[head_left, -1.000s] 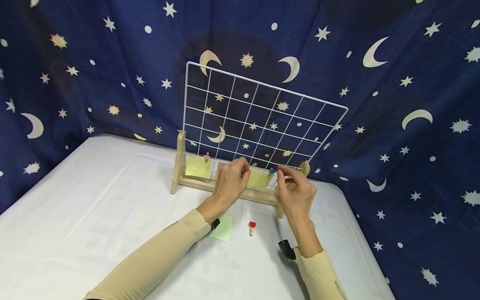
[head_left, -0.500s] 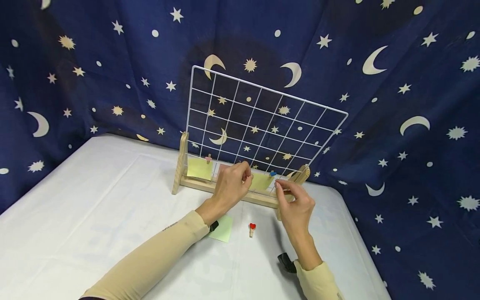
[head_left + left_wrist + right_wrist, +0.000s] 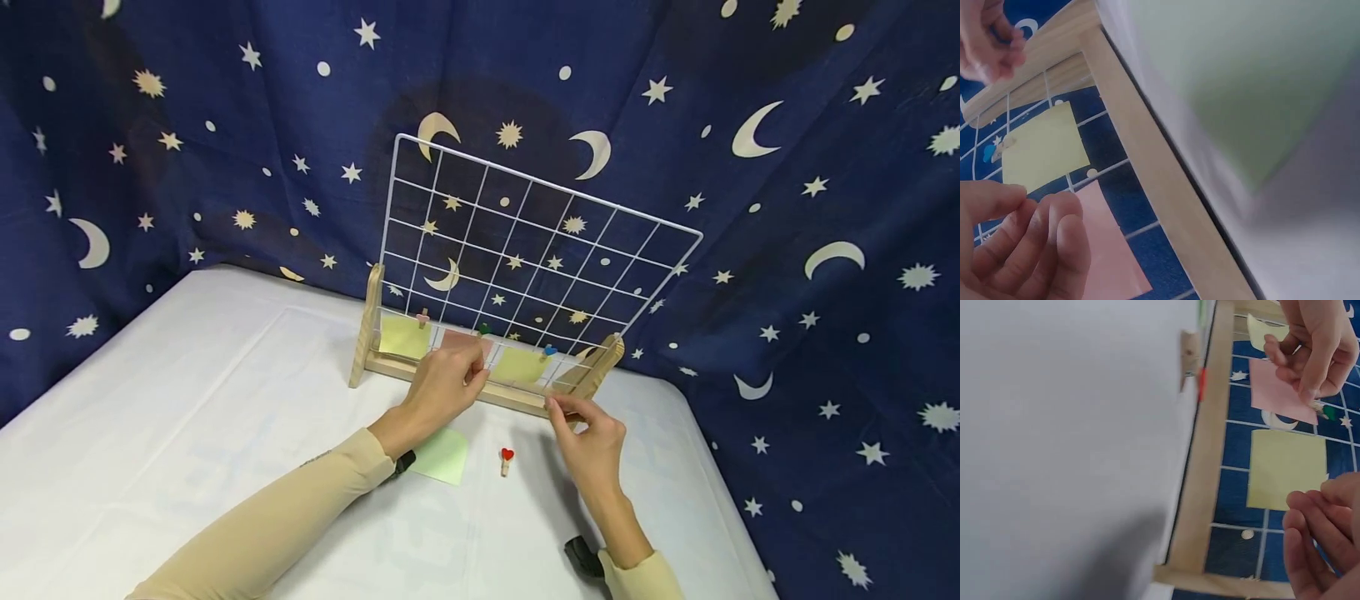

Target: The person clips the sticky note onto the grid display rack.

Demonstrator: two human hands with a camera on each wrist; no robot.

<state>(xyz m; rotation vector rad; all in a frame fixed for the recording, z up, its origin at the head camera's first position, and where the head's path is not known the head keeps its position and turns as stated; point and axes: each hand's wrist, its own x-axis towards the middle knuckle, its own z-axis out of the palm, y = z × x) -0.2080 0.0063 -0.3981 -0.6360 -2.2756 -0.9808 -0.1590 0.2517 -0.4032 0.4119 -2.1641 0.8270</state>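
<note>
My left hand (image 3: 446, 379) hovers before the wire grid with fingers loosely curled and nothing between them; it overlaps the pink note (image 3: 457, 340). My right hand (image 3: 592, 442), its thumb and index together, holds nothing and hangs just below the right yellow note (image 3: 519, 365). A blue clothespin (image 3: 550, 351) clips that note at its upper right corner. Above the pink note is a green clothespin (image 3: 483, 329). Another yellow note (image 3: 405, 337) hangs at the left under a pink clothespin (image 3: 423, 317).
The white grid (image 3: 530, 179) leans back in a wooden stand (image 3: 517, 398). In front of it, a red-heart clothespin (image 3: 506, 461) and a pale green note (image 3: 442, 458), partly covered by the left arm, lie on the white cloth (image 3: 247, 392). A starry blue curtain (image 3: 750, 325) hangs behind.
My right hand has come away from the blue clothespin and moved down. My left hand has dropped slightly to the left, uncovering the green clothespin and more of the pink note.
</note>
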